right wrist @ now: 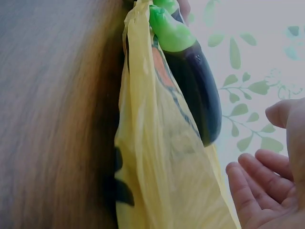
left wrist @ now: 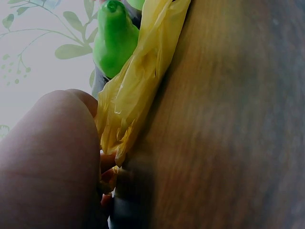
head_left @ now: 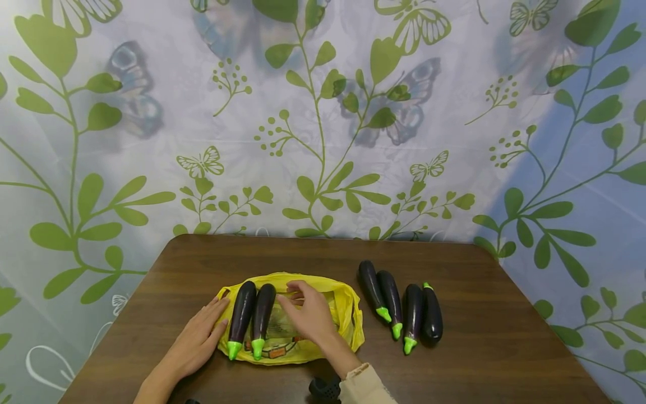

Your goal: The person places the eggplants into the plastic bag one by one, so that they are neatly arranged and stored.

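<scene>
Two dark eggplants with bright green caps, a left one (head_left: 243, 311) and a right one (head_left: 263, 314), lie side by side on a flattened yellow plastic bag (head_left: 345, 300). My left hand (head_left: 197, 339) rests along the bag's left edge with its fingers extended beside the left eggplant. Above the bag, just right of the other eggplant, my right hand (head_left: 313, 317) holds nothing, its fingers loosely bent and thumb apart. In the right wrist view that gap shows between the fingers and the eggplant (right wrist: 198, 90). The left wrist view shows a green cap (left wrist: 114, 40) over the bag's crumpled edge.
Several more eggplants (head_left: 414, 314) lie in a loose group on the brown wooden table (head_left: 484, 348), right of the bag. A small black object (head_left: 324, 388) sits near the front, beside the right sleeve (head_left: 364, 386). Behind the table hangs a leaf-and-butterfly curtain (head_left: 323, 123).
</scene>
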Demonstrator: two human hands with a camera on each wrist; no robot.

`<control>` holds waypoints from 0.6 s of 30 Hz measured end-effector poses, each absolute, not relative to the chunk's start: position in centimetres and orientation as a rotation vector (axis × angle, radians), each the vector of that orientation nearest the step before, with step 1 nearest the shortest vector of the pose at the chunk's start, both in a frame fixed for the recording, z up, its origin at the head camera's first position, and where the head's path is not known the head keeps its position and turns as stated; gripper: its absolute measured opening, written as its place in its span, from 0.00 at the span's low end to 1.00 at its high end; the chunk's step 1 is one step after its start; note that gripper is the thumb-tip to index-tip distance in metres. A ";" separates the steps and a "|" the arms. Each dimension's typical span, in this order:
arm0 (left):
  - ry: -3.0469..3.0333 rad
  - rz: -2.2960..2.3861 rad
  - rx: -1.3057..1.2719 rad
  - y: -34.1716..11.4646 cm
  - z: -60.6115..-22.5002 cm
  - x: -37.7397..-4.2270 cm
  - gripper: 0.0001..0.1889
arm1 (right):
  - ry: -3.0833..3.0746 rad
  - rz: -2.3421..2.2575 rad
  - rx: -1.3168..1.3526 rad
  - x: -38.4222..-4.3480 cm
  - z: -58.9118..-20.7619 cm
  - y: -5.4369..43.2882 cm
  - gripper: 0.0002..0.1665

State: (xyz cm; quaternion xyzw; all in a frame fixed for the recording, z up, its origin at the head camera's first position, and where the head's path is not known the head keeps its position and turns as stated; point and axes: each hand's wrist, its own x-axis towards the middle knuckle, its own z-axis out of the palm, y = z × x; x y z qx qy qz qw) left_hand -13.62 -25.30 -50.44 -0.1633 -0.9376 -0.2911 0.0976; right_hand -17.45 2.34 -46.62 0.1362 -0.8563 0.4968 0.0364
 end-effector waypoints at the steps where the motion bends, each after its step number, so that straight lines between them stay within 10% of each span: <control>1: -2.774 -0.862 -0.485 -25.3 -50.4 -13.6 0.26 | -2.619 1.526 0.435 -17.4 -46.7 2.5 0.29; 18: -2.773 -0.894 -0.501 -25.2 -50.5 -13.6 0.27 | -2.563 1.481 0.529 -16.2 -46.2 5.6 0.26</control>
